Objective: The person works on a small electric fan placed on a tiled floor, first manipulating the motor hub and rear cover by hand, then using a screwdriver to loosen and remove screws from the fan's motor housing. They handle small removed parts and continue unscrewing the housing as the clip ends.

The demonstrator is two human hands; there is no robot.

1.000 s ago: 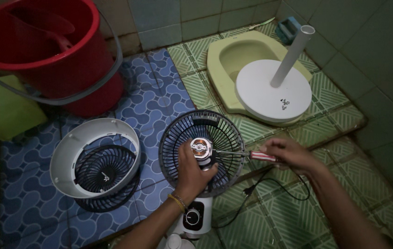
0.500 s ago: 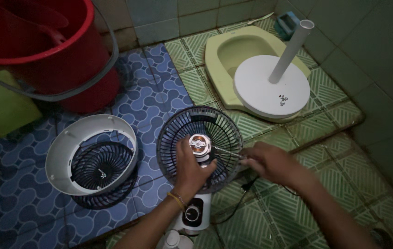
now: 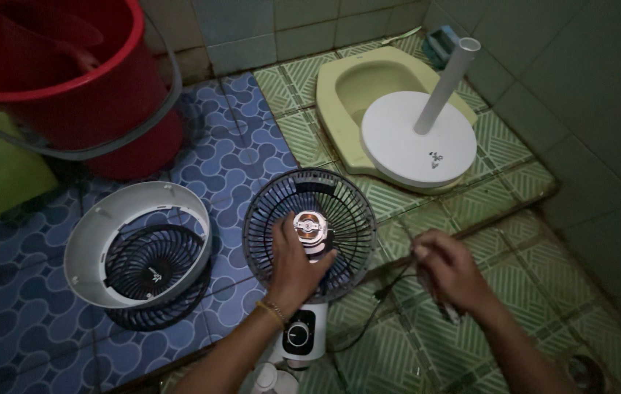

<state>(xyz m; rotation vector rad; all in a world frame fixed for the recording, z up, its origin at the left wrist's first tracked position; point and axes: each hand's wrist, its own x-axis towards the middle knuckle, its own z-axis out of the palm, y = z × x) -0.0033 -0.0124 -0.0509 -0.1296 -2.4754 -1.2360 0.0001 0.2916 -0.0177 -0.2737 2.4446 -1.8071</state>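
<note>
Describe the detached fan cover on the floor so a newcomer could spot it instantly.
Below the big red plastic bucket, on the blue patterned floor tiles, lies a round white plastic fan shroud holding a dark grille. Unlike the dark rear fan grille beside it, no hand touches it.
</note>
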